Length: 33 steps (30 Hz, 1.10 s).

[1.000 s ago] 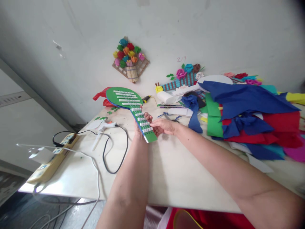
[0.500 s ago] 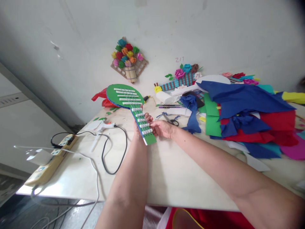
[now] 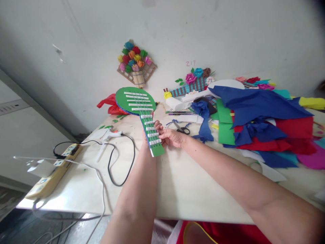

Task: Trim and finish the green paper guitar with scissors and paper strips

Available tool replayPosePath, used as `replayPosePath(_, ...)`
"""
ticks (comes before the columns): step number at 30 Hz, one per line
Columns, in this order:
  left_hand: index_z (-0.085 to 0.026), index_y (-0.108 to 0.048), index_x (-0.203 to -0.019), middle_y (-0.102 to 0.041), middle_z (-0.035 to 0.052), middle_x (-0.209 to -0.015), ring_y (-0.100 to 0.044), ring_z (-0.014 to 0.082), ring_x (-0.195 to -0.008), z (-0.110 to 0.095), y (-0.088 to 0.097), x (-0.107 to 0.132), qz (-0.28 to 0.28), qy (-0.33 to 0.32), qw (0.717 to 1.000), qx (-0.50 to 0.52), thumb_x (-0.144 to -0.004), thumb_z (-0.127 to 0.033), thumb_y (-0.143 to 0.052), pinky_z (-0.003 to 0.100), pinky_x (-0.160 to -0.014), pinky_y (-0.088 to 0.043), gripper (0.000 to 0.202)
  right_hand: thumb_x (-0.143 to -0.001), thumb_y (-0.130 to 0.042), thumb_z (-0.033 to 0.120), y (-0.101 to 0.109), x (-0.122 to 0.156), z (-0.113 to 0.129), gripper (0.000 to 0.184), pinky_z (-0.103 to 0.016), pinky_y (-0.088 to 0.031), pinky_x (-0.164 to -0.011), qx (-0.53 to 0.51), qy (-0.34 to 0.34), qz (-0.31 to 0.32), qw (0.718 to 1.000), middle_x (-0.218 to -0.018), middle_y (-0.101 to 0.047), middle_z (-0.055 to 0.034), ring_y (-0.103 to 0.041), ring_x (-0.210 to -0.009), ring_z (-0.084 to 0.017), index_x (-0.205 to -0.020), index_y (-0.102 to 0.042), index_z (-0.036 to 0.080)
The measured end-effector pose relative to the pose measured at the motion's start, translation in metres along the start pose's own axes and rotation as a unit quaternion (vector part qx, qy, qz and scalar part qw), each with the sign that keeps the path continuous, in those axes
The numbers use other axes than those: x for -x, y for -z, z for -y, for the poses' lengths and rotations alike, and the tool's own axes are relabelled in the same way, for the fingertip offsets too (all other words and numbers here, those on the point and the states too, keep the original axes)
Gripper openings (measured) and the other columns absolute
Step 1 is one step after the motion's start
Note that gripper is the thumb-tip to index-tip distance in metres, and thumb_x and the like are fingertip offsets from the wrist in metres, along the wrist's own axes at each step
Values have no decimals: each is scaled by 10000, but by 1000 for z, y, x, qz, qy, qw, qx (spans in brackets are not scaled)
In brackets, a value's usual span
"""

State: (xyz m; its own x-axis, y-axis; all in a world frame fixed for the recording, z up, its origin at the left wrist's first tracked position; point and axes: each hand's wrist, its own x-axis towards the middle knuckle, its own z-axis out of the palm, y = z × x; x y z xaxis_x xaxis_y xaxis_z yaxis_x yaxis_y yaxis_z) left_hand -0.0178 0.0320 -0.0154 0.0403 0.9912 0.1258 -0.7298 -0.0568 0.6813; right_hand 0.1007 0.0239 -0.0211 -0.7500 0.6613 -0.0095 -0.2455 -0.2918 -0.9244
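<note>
A green paddle-shaped paper craft (image 3: 137, 100) with white strips across it and a blue backing is held up over the white table (image 3: 182, 189). My left hand (image 3: 147, 137) grips its handle from behind, with fingertips showing past the right edge. My right hand (image 3: 172, 137) pinches the handle's lower right edge near the bottom white strips. Both hands are closed on the craft.
A glue gun (image 3: 110, 135) with a black cord lies left of the craft, beside a power strip (image 3: 54, 167) at the table's left edge. Scissors (image 3: 181, 128), pens, a paper roll and heaps of blue, red and green paper (image 3: 259, 115) fill the right. Paper flower pieces hang on the wall.
The craft has turned slightly more upright, its round head shifting a little to the right. Both hands keep their hold on the handle.
</note>
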Motion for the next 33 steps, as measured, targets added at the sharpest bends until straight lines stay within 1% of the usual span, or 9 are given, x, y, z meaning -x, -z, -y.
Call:
replayPosePath(2,-245,-575,-1035,-398,-10,-563,-422,112,-560,0,3,0,23,-8,1000,11,-850,-270,-367,295,-649,-441,279,-664,-555,135,0,0,0,106,-242,-460,-538,-2,8,7,1000,-590,-597,0,-560,-532,-112,-770,-561,134)
replayPosePath(5,-206,-582,-984,-470,19,-615,-469,127,-579,0,9,-2,34,0,999,14,-835,-347,-396,309,-628,-448,277,-660,-567,146,1,1,1,117,-242,-466,-525,9,3,15,1000,-594,-601,2,-567,-531,-115,-778,-565,140)
replayPosePath(9,-166,-589,-903,-519,54,-623,-544,177,-644,-2,12,-6,30,78,996,11,-839,-423,-352,323,-586,-462,355,-659,-541,146,3,1,4,78,-254,-477,-502,40,-1,-10,999,-575,-596,-2,-564,-510,-118,-735,-557,137)
replayPosePath(13,-160,-592,-894,-558,63,-627,-581,191,-659,-3,4,-3,7,132,991,5,-839,-531,-283,324,-559,-480,487,-650,-533,147,9,2,10,93,-251,-472,-471,57,8,-36,998,-559,-587,2,-558,-502,-119,-739,-558,136)
replayPosePath(17,-154,-601,-935,-600,74,-664,-600,201,-650,0,-7,3,8,96,995,6,-755,-656,-352,333,-551,-494,589,-631,-548,160,18,6,18,89,-251,-467,-460,83,1,-55,995,-562,-595,2,-546,-472,-116,-718,-549,139)
replayPosePath(22,-97,-594,-998,-638,123,-757,-622,224,-718,2,-4,-5,39,123,992,11,-791,-632,-292,386,-645,-506,649,-609,-554,163,28,10,23,93,-223,-435,-442,100,1,-66,993,-548,-590,8,-531,-452,-104,-698,-549,138)
replayPosePath(26,-85,-576,-1034,-647,149,-867,-622,242,-824,4,2,-13,39,73,996,27,-847,-557,-217,419,-730,-490,622,-596,-555,157,35,10,22,93,-207,-419,-446,97,0,-76,992,-534,-585,16,-532,-453,-98,-688,-543,145)
replayPosePath(29,-90,-568,-1046,-642,146,-940,-617,232,-858,6,4,-14,41,57,997,16,-861,-497,-268,414,-780,-476,539,-576,-560,143,37,10,22,109,-204,-405,-439,95,2,-96,991,-521,-577,25,-520,-442,-94,-683,-537,150)
replayPosePath(33,-77,-577,-1027,-645,146,-902,-615,225,-859,8,4,-15,39,75,996,-7,-850,-508,-312,399,-799,-472,536,-570,-556,141,36,11,23,113,-217,-407,-446,99,3,-106,989,-521,-577,22,-519,-446,-99,-682,-541,149)
